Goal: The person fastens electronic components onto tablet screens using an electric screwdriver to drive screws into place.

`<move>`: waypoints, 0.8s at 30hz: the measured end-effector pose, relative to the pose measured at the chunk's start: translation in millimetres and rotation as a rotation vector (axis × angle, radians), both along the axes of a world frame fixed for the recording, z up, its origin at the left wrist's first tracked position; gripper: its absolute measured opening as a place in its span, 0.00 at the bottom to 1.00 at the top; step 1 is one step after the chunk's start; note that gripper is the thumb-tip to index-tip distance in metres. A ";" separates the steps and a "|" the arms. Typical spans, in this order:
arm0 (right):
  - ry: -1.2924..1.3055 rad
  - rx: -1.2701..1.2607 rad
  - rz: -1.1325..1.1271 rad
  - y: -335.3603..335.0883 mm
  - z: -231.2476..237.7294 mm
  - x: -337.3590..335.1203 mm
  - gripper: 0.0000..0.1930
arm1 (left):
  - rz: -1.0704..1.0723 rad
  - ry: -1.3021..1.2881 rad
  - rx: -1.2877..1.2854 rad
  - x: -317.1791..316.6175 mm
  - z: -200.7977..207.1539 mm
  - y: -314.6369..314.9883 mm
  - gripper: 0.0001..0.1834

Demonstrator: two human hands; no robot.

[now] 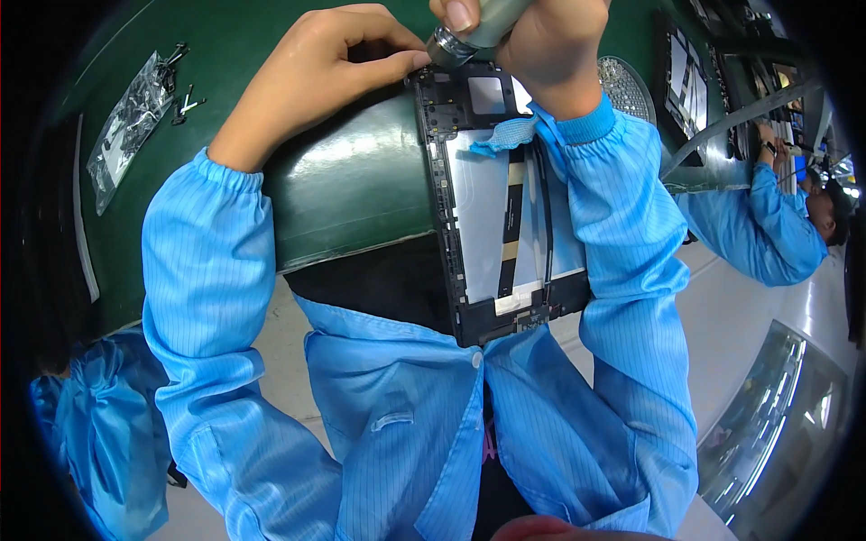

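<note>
An open tablet chassis (478, 234), black-framed with silver plates and a dark cable inside, extends past the near edge of the green table over my lap. My right hand (559, 36) is wrapped round a pale grey-green electric screwdriver (492, 22). Its metal nose is by the chassis's far left corner; the bit's tip is hidden. At that same corner, the thumb and fingertips of my left hand (347, 59) come together beside the nose; what they pinch, if anything, is too small to make out. A loose light-blue cloth strip (505, 135) hangs from my right cuff across the chassis.
On the green table (361, 189), a clear bag of small dark parts (131, 135) lies at the left, with loose pieces (187, 106) beside it. A bubbly clear disc (624, 88) and another device (687, 86) are at the right. A co-worker in blue (767, 225) is farther right.
</note>
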State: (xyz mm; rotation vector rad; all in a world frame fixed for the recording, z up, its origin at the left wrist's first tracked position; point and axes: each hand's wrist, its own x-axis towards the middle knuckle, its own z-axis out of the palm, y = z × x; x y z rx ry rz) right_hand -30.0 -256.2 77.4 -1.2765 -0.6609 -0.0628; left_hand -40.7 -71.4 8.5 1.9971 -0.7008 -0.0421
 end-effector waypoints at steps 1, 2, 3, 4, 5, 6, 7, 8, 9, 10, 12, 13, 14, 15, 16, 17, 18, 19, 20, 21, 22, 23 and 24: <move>-0.008 0.005 -0.006 -1.0 0.2 0.3 0.13 | -0.003 0.001 0.001 -0.5 1.4 -1.2 0.11; -0.009 0.006 -0.008 -3.8 0.7 0.5 0.13 | 0.004 0.009 0.015 -1.4 3.8 -2.4 0.11; 0.015 0.010 -0.004 -7.4 2.0 1.5 0.13 | 0.009 0.014 0.028 -0.9 6.1 -2.9 0.10; 0.037 0.014 -0.001 -11.8 4.7 1.9 0.12 | 0.004 0.008 0.029 -0.6 5.4 -3.3 0.10; 0.090 -0.016 -0.044 -19.1 12.7 1.2 0.13 | 0.004 -0.006 -0.005 -0.4 2.6 -2.7 0.11; 0.129 -0.012 -0.083 -30.5 19.1 -1.0 0.14 | -0.008 -0.024 -0.053 3.3 0.4 -6.7 0.11; 0.168 -0.011 -0.128 -45.8 27.7 -4.0 0.15 | -0.033 -0.035 -0.071 4.8 2.7 -10.2 0.11; 0.138 -0.082 -0.182 -65.6 34.1 -6.7 0.17 | -0.035 -0.023 -0.055 4.1 5.7 -10.2 0.10; 0.116 -0.087 -0.223 -81.0 34.1 -7.2 0.18 | -0.021 -0.006 -0.025 -0.2 7.5 -6.3 0.09; 0.119 0.160 -0.004 -110.1 11.1 12.5 0.18 | 0.016 0.044 0.004 -6.2 10.7 -1.8 0.09; 0.069 0.010 -0.309 -133.9 27.0 -1.0 0.17 | 0.031 0.069 0.012 -4.1 13.1 -6.1 0.08; 0.057 0.009 -0.331 -144.4 29.6 -2.2 0.17 | 0.044 0.077 0.031 -4.2 15.6 -7.4 0.08; 0.010 -0.028 -0.389 -156.8 30.2 -0.6 0.17 | 0.022 0.065 0.031 -5.3 18.3 -8.5 0.08; -0.035 -0.066 -0.448 -164.9 32.1 -0.5 0.17 | 0.051 0.062 0.031 -6.2 19.6 -9.9 0.08; -0.017 -0.028 -0.456 -171.6 32.9 -1.6 0.16 | 0.080 0.060 0.032 -4.7 21.2 -15.1 0.07; -0.019 -0.045 -0.508 -177.6 33.4 -3.6 0.16 | 0.058 0.049 0.034 -2.0 21.7 -24.7 0.07; -0.013 -0.060 -0.485 -177.9 34.4 -2.9 0.15 | 0.116 -0.107 -0.028 -1.8 24.2 -33.8 0.07; -0.007 -0.075 -0.463 -178.0 35.5 -2.2 0.14 | 0.172 -0.261 -0.094 -1.0 29.3 -43.7 0.07; -0.015 -0.079 -0.466 -177.0 36.6 -3.4 0.13 | 0.068 -0.381 -0.020 6.0 35.8 -58.2 0.08; -0.016 -0.069 -0.429 -168.0 32.6 1.0 0.12 | -0.052 -0.464 0.017 5.5 50.7 -76.4 0.11; -0.023 -0.048 -0.413 -171.2 31.8 2.3 0.11 | -0.132 -0.503 0.059 8.9 61.2 -105.7 0.17; -0.027 -0.038 -0.417 -171.8 33.7 1.1 0.11 | -0.133 -0.385 0.017 9.6 62.3 -135.8 0.25; -0.009 -0.027 -0.423 -170.7 35.4 -0.4 0.12 | -0.145 -0.346 0.033 16.0 57.5 -158.7 0.30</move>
